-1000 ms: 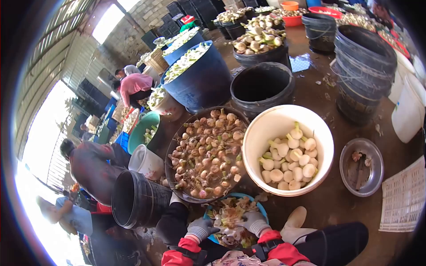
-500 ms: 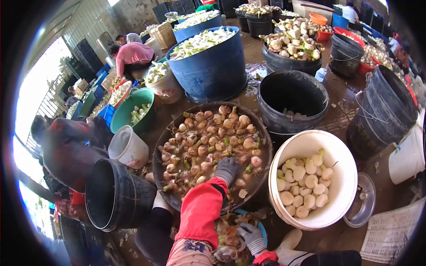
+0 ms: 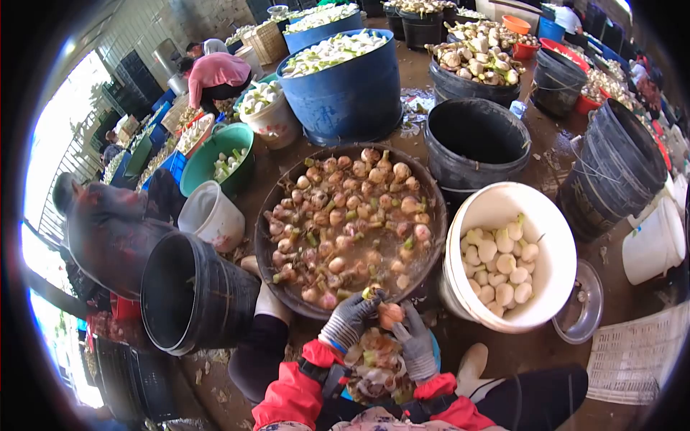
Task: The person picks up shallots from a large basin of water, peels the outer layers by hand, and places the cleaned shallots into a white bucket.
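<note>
Just over the near rim of a wide dark tub [image 3: 267, 267], a pinkish garlic bulb [image 3: 390, 315] with a short stem is held between my gloved hands. My left hand [image 3: 350, 319] is closed around its stem side. My right hand [image 3: 419, 348] presses its fingers and thumb to the other side; whether a small tool is also in it cannot be seen. Brown water and many unpeeled garlic bulbs [image 3: 338, 215] fill the tub. Below my hands lies a heap of wet peelings [image 3: 379, 363], over a light blue container mostly hidden.
Right of the tub stands a white bucket [image 3: 460, 276] with peeled bulbs. Dark buckets [image 3: 478, 169] stand behind it, and another black bucket [image 3: 205, 287] is at left. A large blue tub [image 3: 338, 90] holds garlic stalks. A person in dark clothes [image 3: 115, 237] sits at left.
My left hand has come back from the tub toward me with a garlic bulb. My right hand has risen from beside the peelings to meet it. The view has shifted slightly.
</note>
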The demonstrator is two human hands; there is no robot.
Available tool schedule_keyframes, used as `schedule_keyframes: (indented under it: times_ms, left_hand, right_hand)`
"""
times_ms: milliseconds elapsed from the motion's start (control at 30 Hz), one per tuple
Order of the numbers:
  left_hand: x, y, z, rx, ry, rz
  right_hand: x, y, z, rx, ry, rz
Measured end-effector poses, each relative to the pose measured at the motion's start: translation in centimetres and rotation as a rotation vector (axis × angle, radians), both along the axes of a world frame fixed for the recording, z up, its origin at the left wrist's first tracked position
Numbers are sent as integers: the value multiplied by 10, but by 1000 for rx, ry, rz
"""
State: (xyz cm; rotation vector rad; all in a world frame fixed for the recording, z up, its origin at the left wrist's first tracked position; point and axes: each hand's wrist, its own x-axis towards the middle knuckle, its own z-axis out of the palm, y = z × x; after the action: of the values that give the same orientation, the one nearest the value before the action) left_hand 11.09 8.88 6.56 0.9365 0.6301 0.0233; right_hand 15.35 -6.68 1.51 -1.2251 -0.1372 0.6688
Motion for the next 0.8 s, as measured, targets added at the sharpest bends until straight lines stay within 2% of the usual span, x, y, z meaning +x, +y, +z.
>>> schedule_keyframes:
  times_ms: [33, 67, 100, 167, 267, 300, 333, 367, 433, 500, 567, 600, 700, 767, 800]
  left_hand:
    - [-22, -15, -7, -40, -48, 14]
    - [-43, -24, -29, 156, -90, -58]
    - [-48, -43, 13, 271, -87, -87]
    - [-76, -62, -16, 955, -89, -51]
    - [-106, -71, -28, 1004, 48, 51]
    - [-113, -72, -33, 986, 122, 98]
    - [-117, -74, -35, 1030, 123, 103]
    - [-121, -77, -37, 1029, 117, 105]
    - [-126, -83, -37, 1248, 145, 78]
    - [-124, -90, -34, 1308, 156, 63]
    - [-121, -98, -23, 1461, 248, -13]
    - [-122, -98, -32, 1530, 207, -11]
    - [-119, -101, -20, 1555, 153, -81]
    - [-120, -102, -19, 1485, 125, -60]
    - [-121, -103, -19, 886, 20, 117]
  right_hand:
    - [-4, -2, 14, -11, 3, 3]
    - [-8, -5, 31, -67, 35, 81]
    - [-15, -9, 40, -118, 66, 157]
    - [-29, -15, 25, -69, 152, 173]
    - [-42, -20, 32, -157, 18, 418]
    - [-45, -20, 28, -159, 10, 420]
    - [-46, -19, 27, -219, -171, 431]
    - [-48, -19, 27, -279, -353, 436]
    - [-53, -23, 27, -271, -272, 384]
    - [-54, -24, 23, -373, -515, 343]
    - [-57, -24, 14, -346, -533, 281]
    - [-58, -24, 9, -379, -551, 256]
    - [-57, -28, 16, -446, -551, 223]
    - [-54, -29, 29, -425, -526, 264]
    - [-54, -33, 41, -315, -380, 300]
